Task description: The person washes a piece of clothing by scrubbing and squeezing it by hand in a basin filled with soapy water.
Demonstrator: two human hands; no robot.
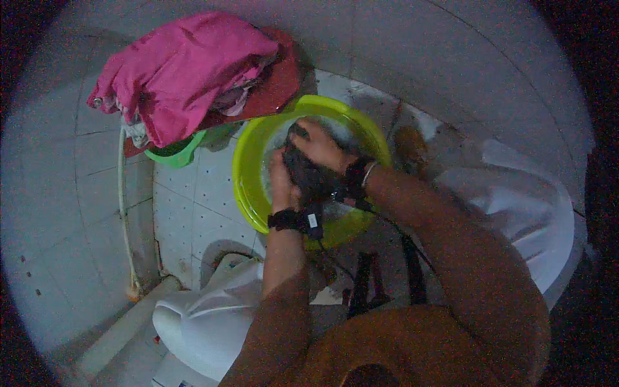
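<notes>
A dark, wet-looking cloth is bunched between my two hands over a yellow-green basin. My left hand grips its left side, with the fingers pointing away from me. Across its upper right side lies my right hand, fingers curled round the fabric. Sudsy water shows in the basin around the cloth. What kind of garment or cloth it is cannot be made out. Each wrist wears a black band with a small device and a cable.
A pink garment lies heaped on a red board or stand at the far left, above a green basin. A pale pipe or hose runs down the left wall. My white-clothed knees flank the basin on the tiled floor.
</notes>
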